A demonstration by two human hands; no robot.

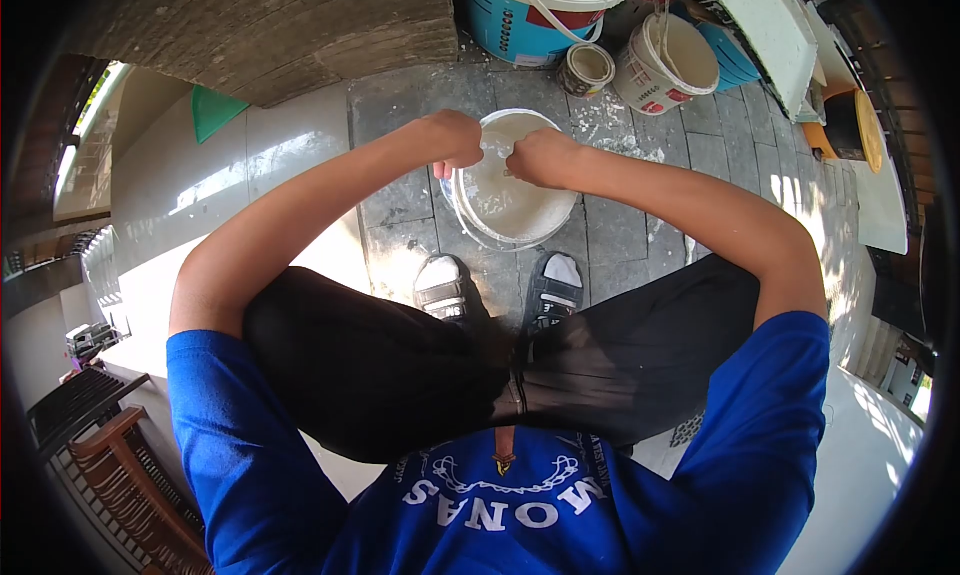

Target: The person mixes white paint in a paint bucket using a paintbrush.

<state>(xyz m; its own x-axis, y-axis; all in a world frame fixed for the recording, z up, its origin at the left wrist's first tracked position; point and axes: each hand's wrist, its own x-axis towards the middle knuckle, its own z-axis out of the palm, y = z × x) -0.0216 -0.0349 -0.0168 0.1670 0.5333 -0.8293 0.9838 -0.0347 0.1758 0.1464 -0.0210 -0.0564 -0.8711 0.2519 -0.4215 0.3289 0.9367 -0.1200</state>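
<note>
White plastic, the bucket [510, 200] stands on the grey paving [620, 230] just ahead of the person's two shoes [500, 290]. Its inside is coated with pale wet paste, so it likely handles slippery and fairly light, the thin rim being the firmest hold. Left hand [455, 140] and right hand [540, 158] are both clenched at that rim. Beyond the bucket stand three more paint tubs [600, 35].

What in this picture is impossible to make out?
- Head view: what the left hand and right hand grip at the white bucket; the closed fists cover it.
- The bucket's near wall, below its rim.
- The blue bucket, cut off by the top edge.
- The small tin: label too small.
</note>
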